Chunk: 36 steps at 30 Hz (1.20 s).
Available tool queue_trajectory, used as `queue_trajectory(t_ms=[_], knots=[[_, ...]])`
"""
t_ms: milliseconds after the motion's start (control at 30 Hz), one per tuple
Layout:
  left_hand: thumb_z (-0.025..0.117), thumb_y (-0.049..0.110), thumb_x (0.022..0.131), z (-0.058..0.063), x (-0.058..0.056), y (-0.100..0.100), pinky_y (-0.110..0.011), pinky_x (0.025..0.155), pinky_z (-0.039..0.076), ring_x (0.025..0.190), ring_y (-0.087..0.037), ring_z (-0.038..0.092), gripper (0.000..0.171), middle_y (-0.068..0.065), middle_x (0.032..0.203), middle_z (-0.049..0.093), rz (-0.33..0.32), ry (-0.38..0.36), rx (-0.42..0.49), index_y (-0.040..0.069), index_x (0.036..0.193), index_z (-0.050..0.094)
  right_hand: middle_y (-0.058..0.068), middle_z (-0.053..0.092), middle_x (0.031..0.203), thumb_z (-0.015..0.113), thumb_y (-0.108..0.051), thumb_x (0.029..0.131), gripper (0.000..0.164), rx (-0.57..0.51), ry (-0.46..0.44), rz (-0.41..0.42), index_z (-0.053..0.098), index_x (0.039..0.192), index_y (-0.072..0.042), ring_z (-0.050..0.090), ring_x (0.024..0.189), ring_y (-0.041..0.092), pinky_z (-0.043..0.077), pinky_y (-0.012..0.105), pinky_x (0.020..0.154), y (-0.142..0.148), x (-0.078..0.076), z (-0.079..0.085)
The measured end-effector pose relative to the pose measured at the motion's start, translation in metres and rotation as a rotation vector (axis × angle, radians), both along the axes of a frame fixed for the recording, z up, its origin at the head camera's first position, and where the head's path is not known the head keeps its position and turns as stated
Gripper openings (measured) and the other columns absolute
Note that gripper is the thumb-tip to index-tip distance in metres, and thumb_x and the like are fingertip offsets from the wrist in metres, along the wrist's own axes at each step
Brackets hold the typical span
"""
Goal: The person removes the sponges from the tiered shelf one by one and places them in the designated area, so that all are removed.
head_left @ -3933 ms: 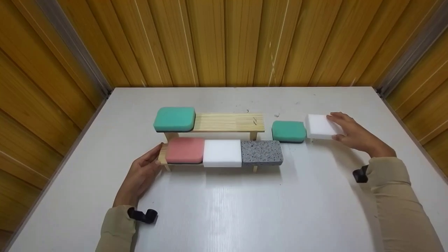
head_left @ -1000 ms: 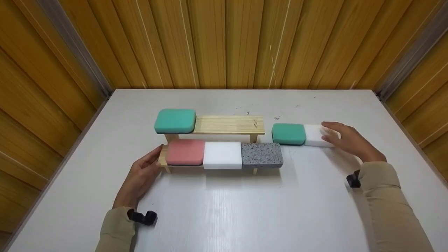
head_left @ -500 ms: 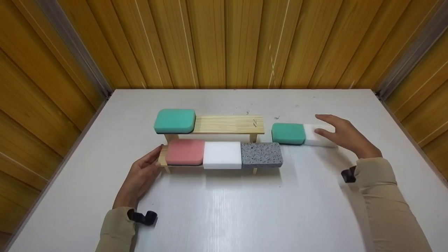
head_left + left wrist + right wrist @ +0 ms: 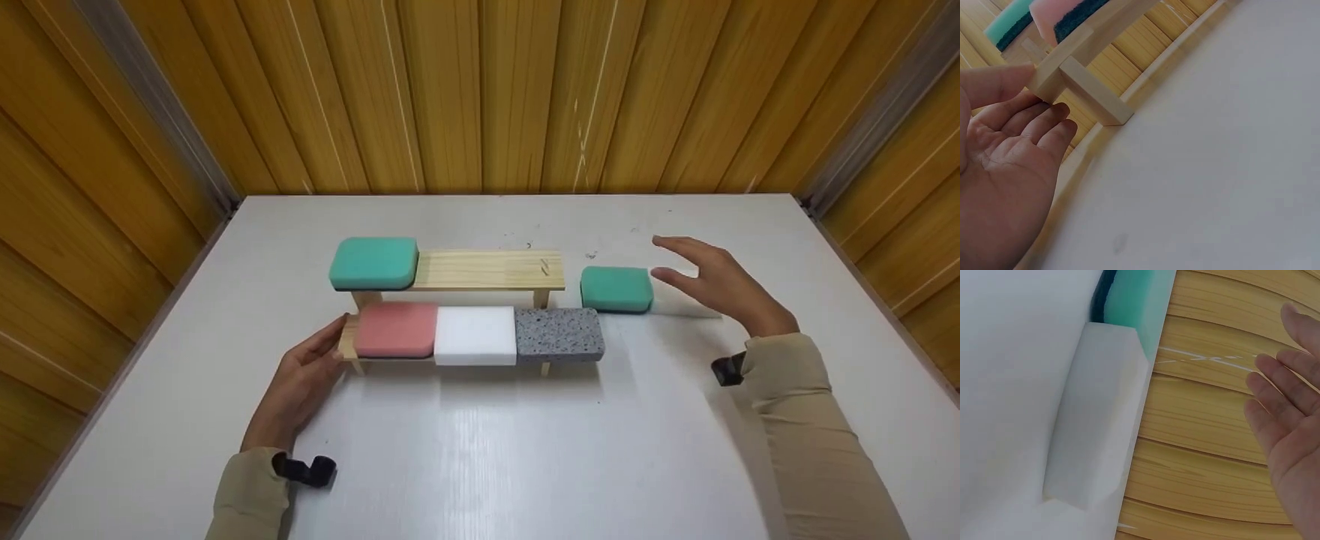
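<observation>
My left hand [image 4: 300,375] pinches the left end of a small two-tier wooden stand [image 4: 487,268], with the thumb and fingers about the plank's end in the left wrist view. On the front tier lie a pink sponge [image 4: 396,330], a white sponge [image 4: 475,334] and a speckled grey sponge [image 4: 559,334], side by side. A green sponge [image 4: 373,262] lies at the left of the back tier. To the right, on the table, another green sponge [image 4: 616,289] touches a second white sponge [image 4: 1092,410]. My right hand [image 4: 724,281] hovers above that white sponge, fingers spread, holding nothing.
The white table [image 4: 480,465] ends at a yellow wood-patterned wall [image 4: 480,97] at the back. Similar walls stand on the left and right. The stand's thin legs [image 4: 1098,93] raise the front tier off the table.
My right hand has set the white sponge down against the green one, let go, and moved up and left over it. The left hand keeps its hold on the stand.
</observation>
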<state>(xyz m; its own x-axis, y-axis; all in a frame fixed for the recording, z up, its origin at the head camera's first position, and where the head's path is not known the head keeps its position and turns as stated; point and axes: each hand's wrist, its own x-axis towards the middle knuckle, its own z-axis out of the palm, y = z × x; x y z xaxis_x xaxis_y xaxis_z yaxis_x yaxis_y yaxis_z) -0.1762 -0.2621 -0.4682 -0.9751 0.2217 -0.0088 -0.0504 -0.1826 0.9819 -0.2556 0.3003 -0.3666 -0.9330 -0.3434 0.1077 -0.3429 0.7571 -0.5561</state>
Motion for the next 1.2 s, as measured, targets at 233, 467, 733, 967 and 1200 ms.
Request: queue_trajectory(t_ms=[233, 467, 733, 967, 1200], knots=[[0.056, 0.010, 0.096, 0.000, 0.000, 0.000, -0.020, 0.111, 0.036, 0.149, -0.023, 0.018, 0.065, -0.005, 0.162, 0.018, -0.006, -0.013, 0.015, 0.007, 0.152, 0.024, 0.018, 0.041, 0.149, 0.061, -0.034, 0.094, 0.060, -0.029, 0.016, 0.002, 0.043, 0.144, -0.006, 0.033, 0.140, 0.039, 0.029, 0.060, 0.113, -0.016, 0.000, 0.007], [0.055, 0.011, 0.097, 0.000, 0.000, 0.000, -0.020, 0.111, 0.036, 0.149, -0.023, 0.017, 0.064, -0.006, 0.162, 0.017, -0.012, -0.010, 0.015, 0.006, 0.153, 0.023, 0.017, 0.042, 0.149, 0.062, -0.036, 0.093, 0.061, -0.046, 0.029, 0.018, 0.044, 0.144, -0.007, 0.034, 0.140, 0.039, 0.031, 0.060, 0.113, -0.029, -0.002, 0.015], [0.058, 0.010, 0.095, 0.001, -0.001, 0.001, -0.020, 0.109, 0.037, 0.148, -0.023, 0.020, 0.067, -0.004, 0.162, 0.018, 0.008, -0.026, -0.007, 0.007, 0.152, 0.024, 0.017, 0.043, 0.148, 0.062, -0.036, 0.093, 0.060, -0.080, 0.035, 0.069, 0.044, 0.143, -0.006, 0.036, 0.139, 0.038, 0.033, 0.057, 0.113, -0.045, -0.001, 0.022], [0.056, 0.009, 0.096, 0.000, -0.001, 0.001, -0.020, 0.110, 0.038, 0.147, -0.020, 0.025, 0.065, -0.005, 0.161, 0.019, 0.004, -0.026, -0.001, 0.006, 0.152, 0.024, 0.015, 0.044, 0.148, 0.061, -0.036, 0.094, 0.060, -0.076, 0.055, 0.107, 0.045, 0.143, -0.008, 0.038, 0.138, 0.037, 0.035, 0.055, 0.112, -0.060, -0.002, 0.026], [0.054, 0.009, 0.097, 0.000, -0.001, 0.001, -0.019, 0.110, 0.037, 0.148, -0.024, 0.017, 0.064, -0.006, 0.162, 0.016, -0.010, -0.011, -0.006, 0.005, 0.153, 0.022, 0.014, 0.043, 0.149, 0.062, -0.039, 0.093, 0.062, -0.070, 0.046, 0.128, 0.044, 0.144, -0.008, 0.036, 0.140, 0.035, 0.034, 0.054, 0.113, -0.078, -0.005, 0.032]])
